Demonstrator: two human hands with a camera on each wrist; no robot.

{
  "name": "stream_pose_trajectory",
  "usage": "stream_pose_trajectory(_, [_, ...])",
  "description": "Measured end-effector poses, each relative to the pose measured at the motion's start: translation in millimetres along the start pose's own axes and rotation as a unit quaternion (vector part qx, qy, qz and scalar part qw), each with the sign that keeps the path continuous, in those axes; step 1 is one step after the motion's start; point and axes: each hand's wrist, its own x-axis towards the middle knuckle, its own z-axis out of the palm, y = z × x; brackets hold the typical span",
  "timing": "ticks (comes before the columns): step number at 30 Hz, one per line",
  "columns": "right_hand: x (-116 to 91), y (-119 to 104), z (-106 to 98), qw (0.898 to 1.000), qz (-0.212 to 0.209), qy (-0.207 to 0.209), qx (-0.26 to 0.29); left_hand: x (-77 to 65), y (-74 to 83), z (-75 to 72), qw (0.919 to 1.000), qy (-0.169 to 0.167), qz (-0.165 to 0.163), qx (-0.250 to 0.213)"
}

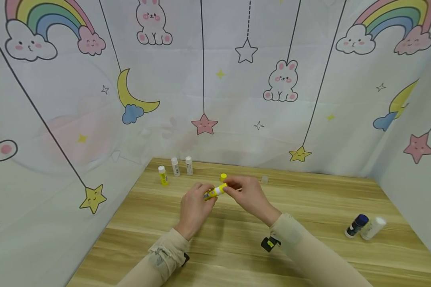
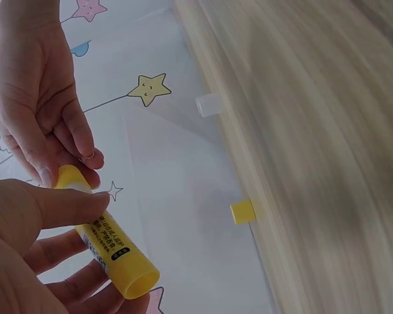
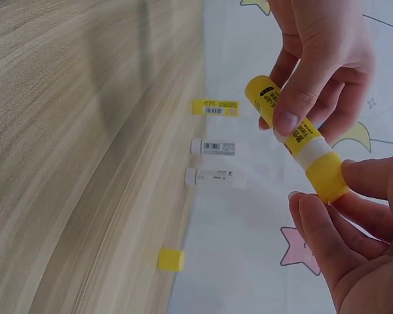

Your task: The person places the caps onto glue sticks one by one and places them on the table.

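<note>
Over the middle of the wooden table, my left hand (image 1: 196, 204) grips the printed body of a yellow glue stick (image 1: 212, 194), thumb along one side and fingers curled beneath. A white band (image 3: 312, 152) circles the tube near its far end. Beyond that band, my right hand (image 1: 249, 197) pinches the yellow end piece (image 3: 328, 182) between thumb and fingertips. The opposite end of the tube (image 2: 139, 278) shows a hollow yellow rim in the left wrist view. The stick lies tilted between both hands, its right end higher in the head view.
A yellow cap (image 1: 223, 176) and a translucent cap (image 1: 264, 179) stand behind the hands. At the back left are a yellow glue stick (image 1: 163, 176) and two white ones (image 1: 182, 167). A dark blue stick (image 1: 357, 226) and a white stick (image 1: 373, 228) stand at right. Printed cloth (image 1: 230, 95) borders the table.
</note>
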Motion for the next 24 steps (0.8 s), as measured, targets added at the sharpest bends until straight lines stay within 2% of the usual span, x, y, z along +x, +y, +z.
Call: stream_pose_trajectory(24, [-1.5, -3.6, 2.1, 1.0, -0.009, -0.001, 0.006, -1.9, 3.3, -1.4, 1.0, 0.003, 0.009, 0.002])
